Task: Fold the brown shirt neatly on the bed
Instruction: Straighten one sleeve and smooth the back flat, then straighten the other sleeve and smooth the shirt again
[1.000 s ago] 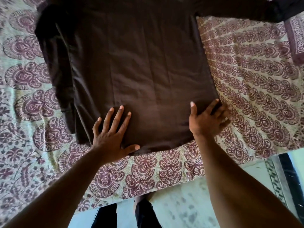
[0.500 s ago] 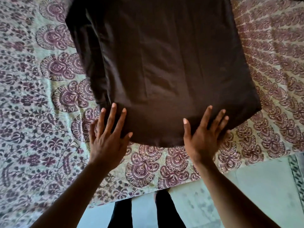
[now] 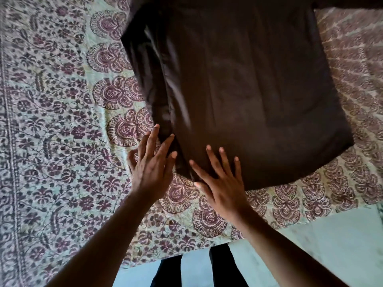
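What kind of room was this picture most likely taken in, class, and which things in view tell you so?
Most likely a bedroom at home. A printed bedspread covers a bed whose edge drops to a pale floor, and a brown shirt lies spread on it, with the left hand and right hand flat on its near end.

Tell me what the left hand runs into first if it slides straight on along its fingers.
Likely the folded left edge of the brown shirt: the left hand points up and slightly right, fingertips already at that layered edge near the bottom corner. Depth is unclear, so contact can't be confirmed.
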Motion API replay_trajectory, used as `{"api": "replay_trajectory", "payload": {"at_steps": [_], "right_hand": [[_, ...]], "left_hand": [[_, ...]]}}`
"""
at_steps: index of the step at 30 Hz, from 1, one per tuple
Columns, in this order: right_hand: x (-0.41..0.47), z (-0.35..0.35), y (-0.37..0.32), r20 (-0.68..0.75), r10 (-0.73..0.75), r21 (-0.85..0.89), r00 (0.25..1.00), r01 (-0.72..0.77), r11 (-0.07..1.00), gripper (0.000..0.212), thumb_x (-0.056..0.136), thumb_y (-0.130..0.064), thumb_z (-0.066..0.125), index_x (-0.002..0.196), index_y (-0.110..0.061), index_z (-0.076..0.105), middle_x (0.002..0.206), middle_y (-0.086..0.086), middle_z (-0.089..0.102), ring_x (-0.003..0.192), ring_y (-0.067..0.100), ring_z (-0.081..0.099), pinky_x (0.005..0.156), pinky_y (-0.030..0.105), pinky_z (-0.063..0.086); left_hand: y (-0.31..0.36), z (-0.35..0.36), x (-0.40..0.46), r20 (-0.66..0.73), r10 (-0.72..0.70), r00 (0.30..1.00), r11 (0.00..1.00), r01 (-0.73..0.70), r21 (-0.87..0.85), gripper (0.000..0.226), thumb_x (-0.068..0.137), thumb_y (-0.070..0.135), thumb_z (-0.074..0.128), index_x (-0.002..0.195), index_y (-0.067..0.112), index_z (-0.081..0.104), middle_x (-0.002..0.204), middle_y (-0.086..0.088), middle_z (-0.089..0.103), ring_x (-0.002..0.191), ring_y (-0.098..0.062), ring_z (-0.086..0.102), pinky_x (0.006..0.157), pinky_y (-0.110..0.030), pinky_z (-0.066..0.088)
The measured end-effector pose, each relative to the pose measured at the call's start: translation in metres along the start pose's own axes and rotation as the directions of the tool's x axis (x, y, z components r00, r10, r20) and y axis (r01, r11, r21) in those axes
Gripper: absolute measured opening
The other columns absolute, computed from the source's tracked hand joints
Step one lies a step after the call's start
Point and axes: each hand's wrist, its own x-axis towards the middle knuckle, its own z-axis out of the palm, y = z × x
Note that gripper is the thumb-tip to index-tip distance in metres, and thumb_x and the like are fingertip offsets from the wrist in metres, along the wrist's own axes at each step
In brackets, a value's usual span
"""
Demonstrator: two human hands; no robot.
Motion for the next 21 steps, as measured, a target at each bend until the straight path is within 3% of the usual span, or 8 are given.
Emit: {"api": "replay_trajectory", "payload": {"at_steps": [3, 6, 9, 12, 15, 17, 19, 21], "right_hand": [[0.006, -0.009, 0.011, -0.001, -0.022, 0.038, 1.0, 0.022, 0.999, 0.06, 0.104, -0.06, 0.03, 0.16, -0.049, 0.012, 0.173, 0.005, -0.006, 0.16, 0.032, -0.002, 0.122, 0.065, 0.019], [0.055, -0.028, 0.02, -0.092, 0.128, 0.054, 0.988, -0.123, 0.991, 0.063, 0.102, -0.067, 0.026, 0.161, -0.049, 0.012, 0.173, 0.005, -0.007, 0.159, 0.034, -0.002, 0.123, 0.064, 0.015], [0.096, -0.032, 0.015, -0.062, 0.247, 0.066, 0.967, -0.243, 0.968, 0.062, 0.1, -0.071, 0.024, 0.158, -0.054, 0.01, 0.173, 0.001, -0.007, 0.158, 0.039, -0.003, 0.122, 0.068, 0.014], [0.076, -0.018, -0.006, -0.03, 0.17, -0.046, 0.985, -0.171, 0.984, 0.06, 0.101, -0.07, 0.025, 0.157, -0.057, 0.01, 0.174, -0.001, -0.005, 0.158, 0.039, -0.002, 0.118, 0.073, 0.012], [0.023, -0.011, -0.017, 0.026, -0.012, -0.081, 1.0, 0.014, 0.997, 0.061, 0.102, -0.066, 0.031, 0.158, -0.054, 0.013, 0.174, 0.002, 0.0, 0.159, 0.038, 0.003, 0.114, 0.074, 0.02], [0.004, -0.014, -0.018, 0.077, -0.1, -0.067, 0.992, 0.105, 0.992, 0.06, 0.102, -0.067, 0.026, 0.159, -0.053, 0.014, 0.174, 0.003, 0.002, 0.159, 0.037, 0.006, 0.113, 0.075, 0.023], [0.012, -0.024, -0.017, 0.06, -0.12, -0.022, 0.991, 0.121, 0.992, 0.06, 0.102, -0.068, 0.024, 0.159, -0.051, 0.015, 0.174, 0.003, 0.003, 0.159, 0.035, 0.009, 0.115, 0.073, 0.023], [0.046, -0.031, -0.012, -0.015, -0.066, 0.022, 0.998, 0.066, 0.998, 0.063, 0.101, -0.069, 0.026, 0.16, -0.049, 0.016, 0.174, 0.003, 0.0, 0.159, 0.033, 0.005, 0.119, 0.069, 0.018]], "left_hand": [[0.011, -0.002, 0.013, -0.103, -0.165, 0.981, 0.979, 0.15, -0.14, 0.041, 0.096, 0.03, 0.06, 0.137, 0.029, 0.057, 0.157, -0.001, 0.032, 0.135, -0.021, 0.032, 0.111, -0.063, 0.033], [0.024, -0.003, 0.026, -0.155, -0.356, 0.921, 0.856, 0.255, -0.45, 0.029, 0.087, 0.011, 0.07, 0.116, 0.015, 0.067, 0.128, -0.003, 0.039, 0.112, -0.019, 0.04, 0.104, -0.05, 0.048], [0.024, -0.01, 0.039, -0.096, -0.438, 0.894, 0.829, 0.36, -0.428, 0.028, 0.083, 0.014, 0.074, 0.11, 0.018, 0.07, 0.118, -0.01, 0.064, 0.11, -0.029, 0.056, 0.091, -0.04, 0.047], [0.02, -0.029, 0.047, -0.022, -0.514, 0.858, 0.777, 0.454, -0.436, 0.025, 0.079, 0.008, 0.074, 0.1, 0.021, 0.079, 0.099, -0.004, 0.078, 0.099, -0.029, 0.069, 0.074, -0.029, 0.046], [0.015, -0.054, 0.055, 0.009, -0.531, 0.847, 0.744, 0.471, -0.473, 0.023, 0.078, 0.005, 0.071, 0.094, 0.019, 0.079, 0.087, 0.002, 0.075, 0.078, -0.013, 0.068, 0.056, -0.015, 0.039], [0.012, -0.068, 0.055, -0.055, -0.523, 0.85, 0.765, 0.44, -0.47, 0.022, 0.078, 0.002, 0.066, 0.091, 0.018, 0.073, 0.091, 0.002, 0.068, 0.075, -0.008, 0.058, 0.055, -0.018, 0.034], [0.003, -0.079, 0.058, -0.125, -0.527, 0.841, 0.777, 0.416, -0.473, 0.021, 0.08, -0.001, 0.061, 0.089, 0.017, 0.068, 0.113, -0.007, 0.062, 0.086, -0.015, 0.051, 0.073, -0.025, 0.037], [-0.019, -0.087, 0.064, -0.155, -0.579, 0.801, 0.773, 0.479, -0.416, 0.022, 0.086, -0.002, 0.057, 0.089, 0.016, 0.069, 0.124, -0.005, 0.05, 0.084, -0.01, 0.044, 0.081, -0.03, 0.037]]}}
